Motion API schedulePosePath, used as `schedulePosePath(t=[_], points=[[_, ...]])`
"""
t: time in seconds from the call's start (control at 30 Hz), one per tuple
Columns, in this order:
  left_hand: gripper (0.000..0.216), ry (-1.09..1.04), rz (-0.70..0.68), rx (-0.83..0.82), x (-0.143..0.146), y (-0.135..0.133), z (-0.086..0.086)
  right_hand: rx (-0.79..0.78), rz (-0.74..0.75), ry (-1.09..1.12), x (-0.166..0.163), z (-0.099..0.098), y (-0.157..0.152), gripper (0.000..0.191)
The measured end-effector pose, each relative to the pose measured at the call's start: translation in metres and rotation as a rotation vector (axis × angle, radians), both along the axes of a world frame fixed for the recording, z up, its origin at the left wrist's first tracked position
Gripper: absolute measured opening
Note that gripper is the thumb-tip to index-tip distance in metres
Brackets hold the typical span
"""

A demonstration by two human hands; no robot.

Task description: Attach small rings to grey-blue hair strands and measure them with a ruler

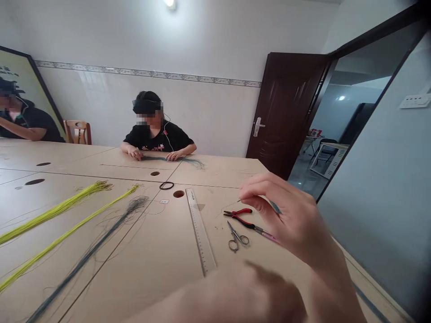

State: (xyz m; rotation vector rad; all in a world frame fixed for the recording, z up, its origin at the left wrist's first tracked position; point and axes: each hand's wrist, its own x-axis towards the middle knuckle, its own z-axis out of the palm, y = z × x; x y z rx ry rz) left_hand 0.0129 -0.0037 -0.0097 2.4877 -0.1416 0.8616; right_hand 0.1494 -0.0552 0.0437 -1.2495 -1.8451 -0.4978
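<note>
My right hand [289,220] is raised over the right side of the table, thumb and fingers pinched together. A thin dark end pokes out at its fingertips, and a bit of blue-grey cord [275,207] shows between thumb and fingers. My left hand [245,294] is low in front of me, smeared by motion, its fingers not readable. Just left of my right hand lie red-and-black pliers [244,218] and small metal scissors [237,237]. A clear ruler [199,229] lies further left, its near end behind my left hand.
Yellow cord bundles [57,213] and a blue-grey cord bundle [90,251] stretch across the left of the table [151,269]. A black ring [166,185] lies by a cable hole [178,194]. Opposite, a person [158,130] handles blue-grey cords; another person [27,116] sits far left.
</note>
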Motion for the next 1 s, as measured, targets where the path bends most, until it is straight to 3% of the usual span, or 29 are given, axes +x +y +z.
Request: schedulePosePath(t=[0.07, 0.13, 0.2, 0.27, 0.37, 0.47, 0.57, 0.7, 0.8, 1.0], points=[[0.012, -0.057, 0.009, -0.008, -0.006, 0.0, 0.017, 0.068, -0.046, -0.017, 0.001, 0.004, -0.012, 0.011], [0.016, -0.279, 0.141, -0.087, -0.014, 0.004, 0.03, 0.099, -0.079, -0.043, 0.001, 0.007, -0.02, 0.011], [0.013, -0.431, 0.248, -0.173, -0.021, 0.009, 0.037, 0.126, -0.079, -0.084, -0.001, 0.007, -0.026, 0.01], [0.016, -0.416, 0.267, -0.28, -0.025, 0.013, 0.039, 0.162, -0.047, -0.117, -0.006, 0.006, -0.029, 0.009], [0.006, -0.231, 0.1, -0.523, -0.026, 0.014, 0.04, 0.218, 0.014, -0.127, -0.012, 0.003, -0.03, 0.01], [0.017, -0.113, -0.098, -0.748, -0.028, 0.011, 0.044, 0.255, 0.069, -0.108, -0.015, -0.001, -0.028, 0.015], [0.022, -0.084, -0.168, -0.87, -0.031, 0.01, 0.047, 0.327, 0.098, -0.124, -0.016, -0.003, -0.024, 0.023], [0.021, -0.139, -0.097, -0.816, -0.032, 0.01, 0.048, 0.383, 0.112, -0.13, -0.016, -0.002, -0.018, 0.026], [0.019, -0.211, 0.032, -0.695, -0.03, 0.011, 0.046, 0.391, 0.134, 0.009, -0.018, -0.001, -0.018, 0.02], [0.019, -0.392, 0.272, -0.345, -0.029, 0.007, 0.037, 0.131, 0.016, 0.066, -0.021, 0.0, -0.024, 0.007]])
